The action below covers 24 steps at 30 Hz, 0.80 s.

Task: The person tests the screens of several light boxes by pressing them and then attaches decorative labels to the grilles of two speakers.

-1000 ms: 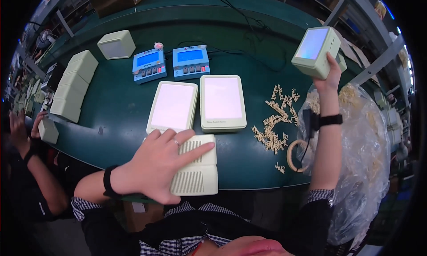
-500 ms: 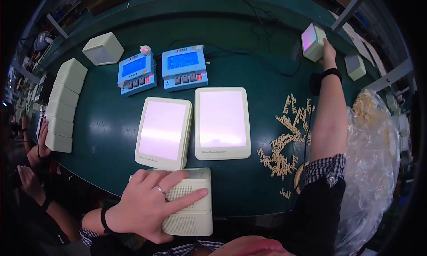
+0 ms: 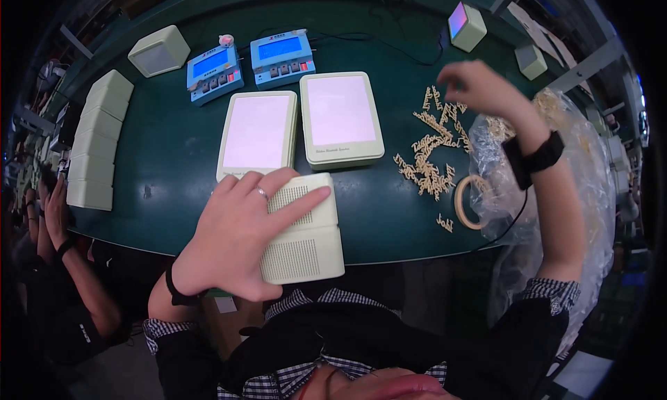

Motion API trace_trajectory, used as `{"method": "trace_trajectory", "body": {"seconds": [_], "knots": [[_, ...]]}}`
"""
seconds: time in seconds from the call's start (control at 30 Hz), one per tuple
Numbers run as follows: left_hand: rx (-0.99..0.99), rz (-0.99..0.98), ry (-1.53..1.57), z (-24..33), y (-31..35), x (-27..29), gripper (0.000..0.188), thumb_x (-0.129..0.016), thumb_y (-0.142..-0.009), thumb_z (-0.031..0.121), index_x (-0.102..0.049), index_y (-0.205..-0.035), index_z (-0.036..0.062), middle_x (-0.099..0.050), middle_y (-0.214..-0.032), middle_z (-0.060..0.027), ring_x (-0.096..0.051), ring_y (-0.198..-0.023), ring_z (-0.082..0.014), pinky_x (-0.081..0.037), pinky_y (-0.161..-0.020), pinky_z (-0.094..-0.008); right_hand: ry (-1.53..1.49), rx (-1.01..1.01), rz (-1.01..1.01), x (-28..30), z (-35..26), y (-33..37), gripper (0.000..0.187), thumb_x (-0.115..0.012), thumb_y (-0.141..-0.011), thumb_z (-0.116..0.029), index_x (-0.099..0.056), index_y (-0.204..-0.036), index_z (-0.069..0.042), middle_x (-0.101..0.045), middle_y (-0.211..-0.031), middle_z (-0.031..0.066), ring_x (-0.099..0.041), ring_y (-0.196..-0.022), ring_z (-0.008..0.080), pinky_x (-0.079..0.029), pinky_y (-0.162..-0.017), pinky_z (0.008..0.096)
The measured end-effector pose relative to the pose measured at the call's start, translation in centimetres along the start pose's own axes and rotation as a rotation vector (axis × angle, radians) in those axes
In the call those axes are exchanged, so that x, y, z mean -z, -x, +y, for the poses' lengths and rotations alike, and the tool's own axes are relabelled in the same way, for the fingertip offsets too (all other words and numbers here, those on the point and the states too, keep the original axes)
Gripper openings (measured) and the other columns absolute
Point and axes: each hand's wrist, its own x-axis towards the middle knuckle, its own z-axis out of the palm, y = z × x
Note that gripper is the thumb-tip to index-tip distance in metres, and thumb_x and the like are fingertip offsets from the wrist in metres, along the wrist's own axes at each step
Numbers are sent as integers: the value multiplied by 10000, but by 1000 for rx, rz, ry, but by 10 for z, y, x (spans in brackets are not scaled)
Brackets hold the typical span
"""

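My left hand grips a cream speaker at the table's near edge, its fingers spread over the perforated grille and its thumb at the near side. Just beyond it lie two larger cream speakers with glowing white-pink panels, the left lit speaker partly behind my fingers and the right lit speaker. Over loose tan word-shaped pieces hovers my right hand, slightly blurred, fingers loosely bent and apart, holding nothing visible. Farther back stands a small cream speaker with a colourful lit face.
Two blue testers with screens, a left tester and a right tester, stand behind the lit speakers. Stacked cream speakers line the left. At right are a tape ring and a clear plastic bag. A co-worker's hand shows far left.
My right hand has let go of the small lit speaker at the back right and drawn nearer, above the tan pieces. My left hand stays on the grilled speaker. The whole view has shifted.
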Motion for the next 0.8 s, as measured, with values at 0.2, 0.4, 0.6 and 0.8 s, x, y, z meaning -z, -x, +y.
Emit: {"method": "trace_trajectory", "body": {"seconds": [0.2, 0.4, 0.6, 0.8], "knots": [[-74, 72, -50, 2, 3, -1, 1114, -758, -376, 355, -483, -1444, 202, -517, -1290, -178, -546, -945, -332, -416, -843, -393, 79, -28, 245, -87, 3, 29, 268, -692, -781, -88, -677, -1041, -24, -674, -927, 156, -656, -896, 320, -534, -806, 398], [-101, 120, -55, 0, 8, -6, 1130, -762, -378, 351, -463, -1458, 203, -521, -1292, -201, -551, -952, -338, -417, -848, -393, -57, -120, 238, -95, 8, 17, 273, -698, -758, -50, -662, -1023, 6, -651, -805, 144, -643, -790, 317, -521, -774, 401], [-54, 84, -36, -1, 10, -7, 1134, -720, -370, 410, -478, -1457, 195, -496, -1337, -223, -537, -992, -370, -401, -885, -419, -118, -56, 316, -80, 1, 23, 253, -671, -778, -34, -665, -1029, -1, -670, -847, 149, -667, -820, 301, -540, -751, 379], [-75, 103, -34, -3, 10, -8, 1125, -709, -378, 404, -472, -1461, 208, -497, -1339, -217, -536, -996, -370, -398, -889, -410, -369, -7, 464, -53, -21, 42, 221, -683, -796, 5, -639, -1012, 7, -622, -783, 77, -628, -738, 159, -516, -711, 270]]}}
